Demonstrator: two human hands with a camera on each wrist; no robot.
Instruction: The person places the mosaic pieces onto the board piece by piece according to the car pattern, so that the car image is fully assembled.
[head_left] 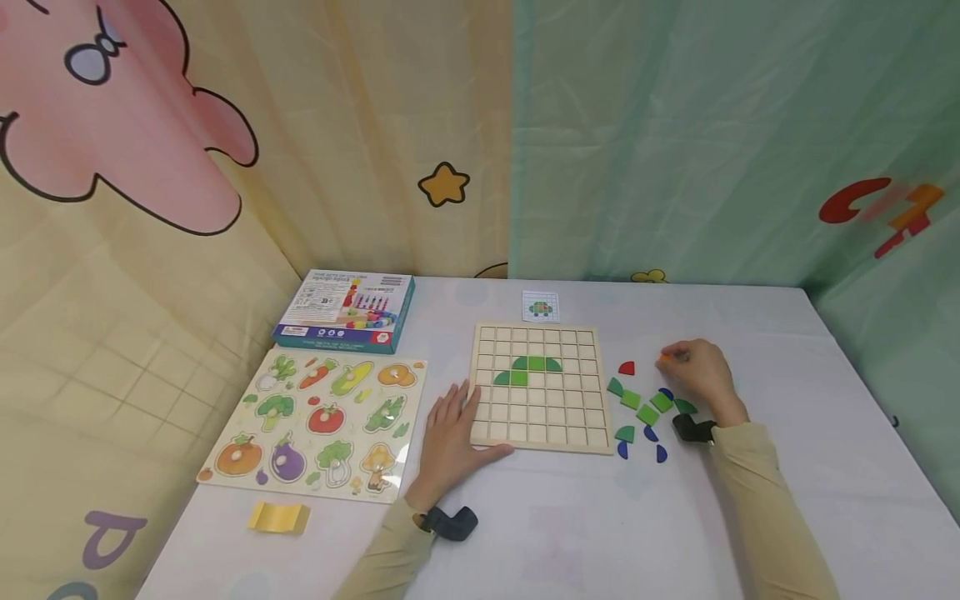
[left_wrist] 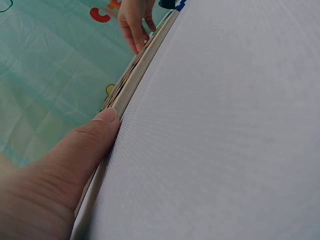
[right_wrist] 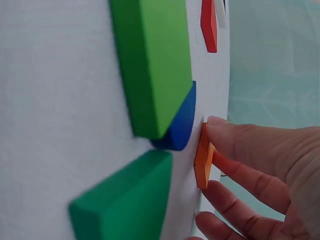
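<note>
A wooden grid board (head_left: 537, 387) lies in the middle of the white table, with several green tiles (head_left: 527, 370) set in its upper rows. My left hand (head_left: 450, 433) lies flat with straight fingers at the board's lower left corner; its thumb (left_wrist: 85, 145) presses the board edge (left_wrist: 137, 70). My right hand (head_left: 693, 371) pinches a small orange tile (right_wrist: 203, 157) on the table right of the board. Loose green tiles (head_left: 645, 404), blue tiles (head_left: 651, 433) and a red piece (head_left: 626, 367) lie beside it; a light green tile (right_wrist: 152, 65) and a blue tile (right_wrist: 179, 125) show close up.
A vegetable peg puzzle (head_left: 318, 425) lies at the left, a boxed toy (head_left: 345, 310) behind it, a yellow piece (head_left: 278, 517) in front. A small pattern card (head_left: 541, 307) sits behind the board. Cloth walls enclose the table (head_left: 585, 533).
</note>
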